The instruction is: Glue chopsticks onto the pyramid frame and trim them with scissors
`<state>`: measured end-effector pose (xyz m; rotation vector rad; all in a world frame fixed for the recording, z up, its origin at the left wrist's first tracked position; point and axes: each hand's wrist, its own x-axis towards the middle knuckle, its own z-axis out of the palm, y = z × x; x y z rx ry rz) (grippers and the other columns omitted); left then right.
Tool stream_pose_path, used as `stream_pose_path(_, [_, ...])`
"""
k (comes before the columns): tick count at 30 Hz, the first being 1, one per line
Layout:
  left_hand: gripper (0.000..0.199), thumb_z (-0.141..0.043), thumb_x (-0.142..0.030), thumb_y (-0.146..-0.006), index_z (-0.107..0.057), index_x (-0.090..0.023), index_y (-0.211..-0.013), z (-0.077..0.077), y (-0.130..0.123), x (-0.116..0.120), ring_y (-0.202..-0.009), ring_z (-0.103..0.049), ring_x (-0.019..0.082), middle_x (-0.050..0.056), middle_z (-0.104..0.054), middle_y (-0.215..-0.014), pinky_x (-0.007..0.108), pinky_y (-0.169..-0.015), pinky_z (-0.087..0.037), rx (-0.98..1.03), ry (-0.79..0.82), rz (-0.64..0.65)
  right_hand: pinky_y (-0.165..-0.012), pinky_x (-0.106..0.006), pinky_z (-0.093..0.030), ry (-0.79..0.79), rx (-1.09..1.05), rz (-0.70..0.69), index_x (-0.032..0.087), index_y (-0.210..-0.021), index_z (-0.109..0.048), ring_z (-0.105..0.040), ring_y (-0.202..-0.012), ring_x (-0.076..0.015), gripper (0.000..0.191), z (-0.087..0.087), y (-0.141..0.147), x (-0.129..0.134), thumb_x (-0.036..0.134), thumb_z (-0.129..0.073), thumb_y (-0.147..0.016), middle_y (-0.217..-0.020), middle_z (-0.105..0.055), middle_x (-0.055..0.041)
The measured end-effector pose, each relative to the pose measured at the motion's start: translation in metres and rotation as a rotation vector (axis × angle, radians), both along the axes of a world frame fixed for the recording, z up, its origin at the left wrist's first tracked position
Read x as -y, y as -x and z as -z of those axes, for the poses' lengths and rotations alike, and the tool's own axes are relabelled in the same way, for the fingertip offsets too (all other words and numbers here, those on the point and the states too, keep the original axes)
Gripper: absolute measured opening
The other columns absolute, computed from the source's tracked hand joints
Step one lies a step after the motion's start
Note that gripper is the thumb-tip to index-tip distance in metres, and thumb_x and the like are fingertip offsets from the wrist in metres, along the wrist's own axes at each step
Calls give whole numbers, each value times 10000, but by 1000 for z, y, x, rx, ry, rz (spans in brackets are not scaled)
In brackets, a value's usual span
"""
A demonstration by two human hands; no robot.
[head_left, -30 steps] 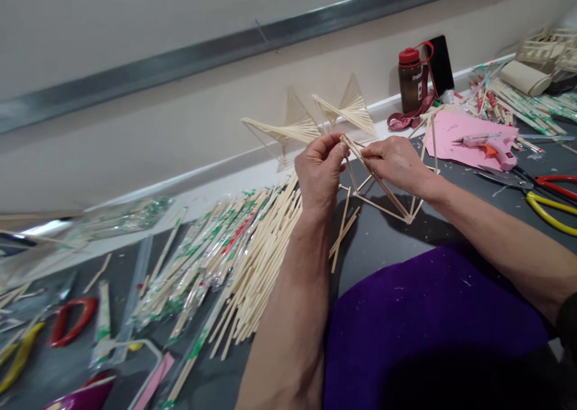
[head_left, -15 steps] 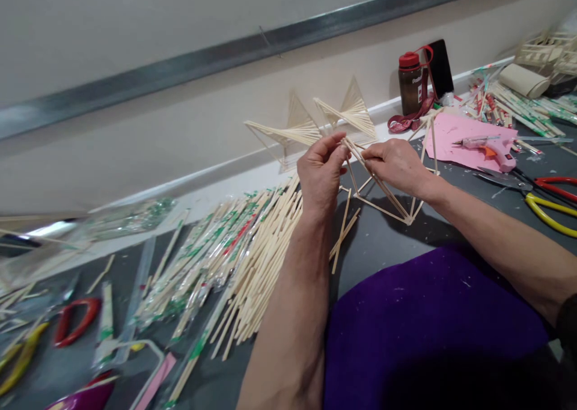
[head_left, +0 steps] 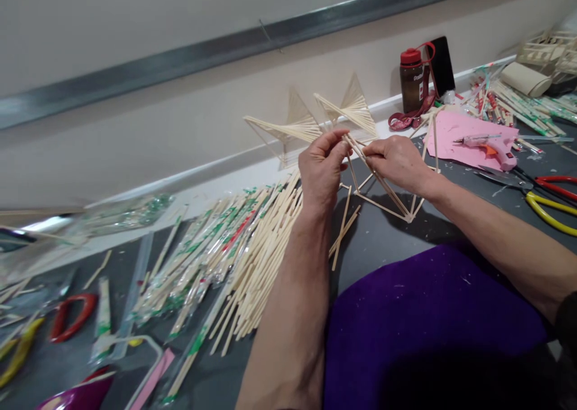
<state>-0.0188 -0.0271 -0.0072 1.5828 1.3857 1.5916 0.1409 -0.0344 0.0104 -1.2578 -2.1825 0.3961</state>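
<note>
A frame of wooden chopsticks [head_left: 382, 207] stands on the grey table in front of me, its sticks joined at the corners. My left hand [head_left: 322, 160] pinches the upper ends of its slanting sticks between thumb and fingers. Just to the right, my right hand [head_left: 396, 162] is closed on the same slanting sticks, a little lower down. These sticks run down to a whitish joint [head_left: 409, 219] at the front corner. Two loose chopsticks [head_left: 345, 232] lie crossed beside my left wrist. What the fingertips press on is partly hidden.
Loose chopsticks [head_left: 261, 266] and wrapped ones [head_left: 202, 235] lie to the left. Two twisted stick models [head_left: 349, 112] stand by the wall. On the right are a glue gun [head_left: 489, 148] on pink paper [head_left: 444, 136], yellow-and-red-handled cutters [head_left: 547, 211] and a bottle [head_left: 411, 85].
Both hands keep their grip on the chopstick frame, almost unmoved. The view has shifted very slightly.
</note>
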Motion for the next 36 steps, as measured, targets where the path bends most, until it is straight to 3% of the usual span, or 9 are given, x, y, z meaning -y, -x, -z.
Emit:
stream_pose_path(11, [298,-710,-254,-765,-745,-213,-1058,-4,1,3,-764,-702,164,40,-754,-858,224,-561,-565,88,51,15,-703,-291,-341,-33,8,-9,176,-935,-775,-545,-772,-167,291,2,0,-1,166,-485,-907,-882,-716,-55])
stream_pose_path(20, [263,-753,-381,-776,-731,-221,-984,-3,0,3,-785,-702,167,30,-730,-842,202,-534,-545,84,56,75,-699,-297,-328,-30,21,4,179,-954,-779,-539,-779,-175,287,3,0,-2,166,-495,-912,-886,-715,-61])
stream_pose_path(31, [291,-759,-408,-761,-719,-231,-988,-3,-2,2,-813,-703,185,37,-738,-857,234,-557,-535,79,68,60,-718,-320,-371,-41,52,-3,174,-884,-764,-551,-778,-194,299,1,-2,-2,161,-467,-916,-857,-697,-79])
stream_pose_path(36, [416,-800,-419,-741,-688,-240,-1100,-1,2,1,-939,-700,239,36,-747,-940,301,-627,-556,95,85,54,-760,-339,-397,-87,81,75,161,-901,-746,-582,-840,-229,259,-13,-2,11,217,-499,-955,-825,-669,-101])
